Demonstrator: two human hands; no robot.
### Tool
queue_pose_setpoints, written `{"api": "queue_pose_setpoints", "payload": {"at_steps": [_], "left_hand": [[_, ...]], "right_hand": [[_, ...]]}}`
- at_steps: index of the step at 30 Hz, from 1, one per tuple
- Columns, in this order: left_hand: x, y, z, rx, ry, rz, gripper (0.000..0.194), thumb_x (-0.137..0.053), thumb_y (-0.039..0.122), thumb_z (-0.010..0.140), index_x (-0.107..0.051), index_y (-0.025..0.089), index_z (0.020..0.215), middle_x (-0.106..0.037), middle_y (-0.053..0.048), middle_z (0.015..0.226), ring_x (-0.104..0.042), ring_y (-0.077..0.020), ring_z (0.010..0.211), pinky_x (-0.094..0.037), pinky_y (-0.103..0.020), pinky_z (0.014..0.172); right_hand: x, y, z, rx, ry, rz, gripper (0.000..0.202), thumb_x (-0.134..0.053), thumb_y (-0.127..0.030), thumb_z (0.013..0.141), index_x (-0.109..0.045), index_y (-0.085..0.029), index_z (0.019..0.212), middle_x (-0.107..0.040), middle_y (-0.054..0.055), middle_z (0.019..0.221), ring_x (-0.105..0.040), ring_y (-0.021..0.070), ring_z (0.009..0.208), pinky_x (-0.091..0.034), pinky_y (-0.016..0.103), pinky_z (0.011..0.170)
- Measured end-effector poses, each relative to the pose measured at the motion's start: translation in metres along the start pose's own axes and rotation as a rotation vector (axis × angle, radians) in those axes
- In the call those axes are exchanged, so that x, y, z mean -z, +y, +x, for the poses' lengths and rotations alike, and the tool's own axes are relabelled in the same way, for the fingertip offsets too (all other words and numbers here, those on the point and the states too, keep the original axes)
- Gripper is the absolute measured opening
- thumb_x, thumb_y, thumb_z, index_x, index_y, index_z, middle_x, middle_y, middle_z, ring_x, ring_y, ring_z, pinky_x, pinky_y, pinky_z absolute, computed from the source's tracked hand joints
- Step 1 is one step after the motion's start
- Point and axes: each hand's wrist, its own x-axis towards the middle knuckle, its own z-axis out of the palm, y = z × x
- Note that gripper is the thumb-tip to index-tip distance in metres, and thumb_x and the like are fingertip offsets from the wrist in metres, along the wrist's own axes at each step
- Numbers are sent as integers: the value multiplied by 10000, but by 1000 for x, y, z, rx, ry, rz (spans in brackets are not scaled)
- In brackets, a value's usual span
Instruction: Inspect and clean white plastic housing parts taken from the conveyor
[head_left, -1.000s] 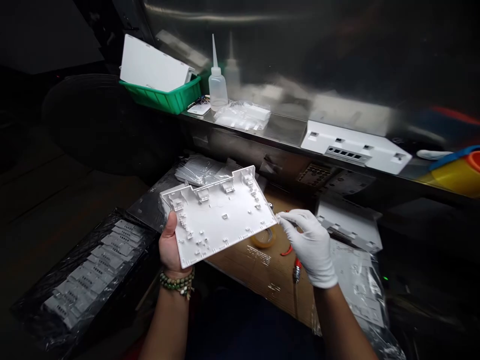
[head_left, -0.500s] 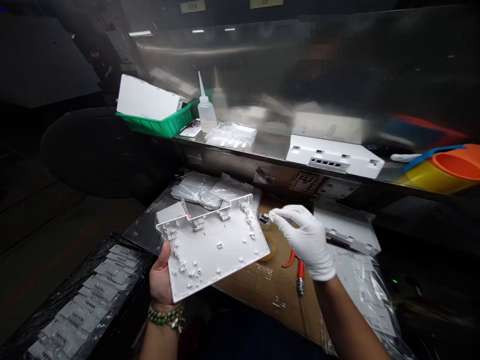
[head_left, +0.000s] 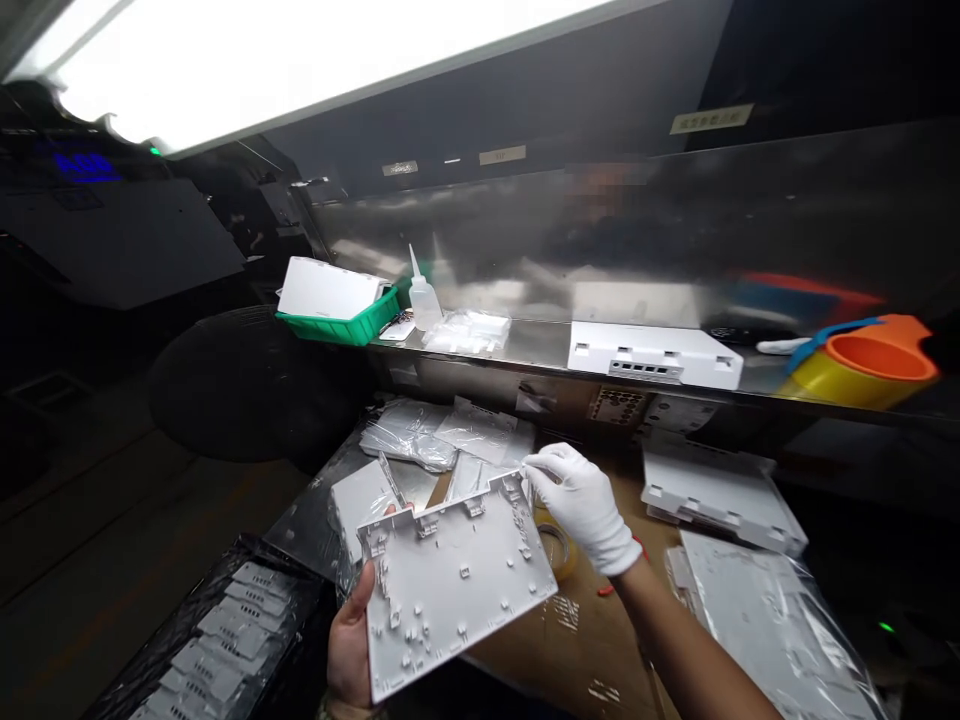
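Observation:
My left hand (head_left: 351,632) grips a white plastic housing panel (head_left: 450,600) by its left edge, thumb in front and fingers behind. The panel is tilted, its inner side with small clips and posts facing me. My right hand (head_left: 583,512), in a white glove, is closed in a pinch at the panel's upper right corner. Whatever lies between its fingertips is too small to make out. A thin shiny strip (head_left: 391,478) sticks up behind the panel's top edge, near my left fingertips. Partly behind my right hand lies a roll of tape (head_left: 553,548).
Bagged white panels (head_left: 409,435) lie behind, with more stacked panels (head_left: 720,492) at right. A black-lined box (head_left: 251,550) of parts stands at lower left. The metal shelf (head_left: 536,345) bears a green basket (head_left: 337,328), a dropper bottle (head_left: 425,300) and an orange-and-yellow tape dispenser (head_left: 862,370).
My right hand has come from beside the panel to its upper right corner. The camera view has tilted up, so a bright lamp now shows. The red-handled tool is mostly covered.

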Motion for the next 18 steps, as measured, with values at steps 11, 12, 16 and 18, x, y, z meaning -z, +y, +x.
{"api": "queue_pose_setpoints", "payload": {"at_steps": [11,12,16,18], "left_hand": [[-20,-8,17,-241,476,260,526,-331,291,1057,-367,395,1571,-336,-15,1666,-216,-306,1552,-65,-556,1283],[-25,-12,23,-261,569,314,529,-418,254,1038,-411,400,1546,-366,-9,1653,-259,-308,1541,-121,-547,1285],[-42,-30,44,-216,730,537,462,-616,217,969,-574,347,1410,-393,2,1640,-320,-306,1522,-250,-469,1273],[-46,-37,51,-212,718,631,408,-651,252,960,-615,330,1359,-419,3,1623,-316,-293,1524,-254,-425,1272]], "right_hand": [[17,5,1,-51,35,-6,110,-685,-315,911,-770,-249,891,-739,14,950,-696,183,879,-538,317,821],[17,-6,-1,-5,47,62,98,-696,-313,911,-767,-247,919,-740,20,963,-697,183,893,-545,322,843],[4,-60,-13,154,43,297,85,-720,-242,913,-749,-250,992,-742,31,962,-697,173,891,-568,309,832],[-4,-76,-19,186,35,352,121,-727,-206,908,-741,-253,1019,-740,30,973,-695,167,899,-571,297,825]]}}
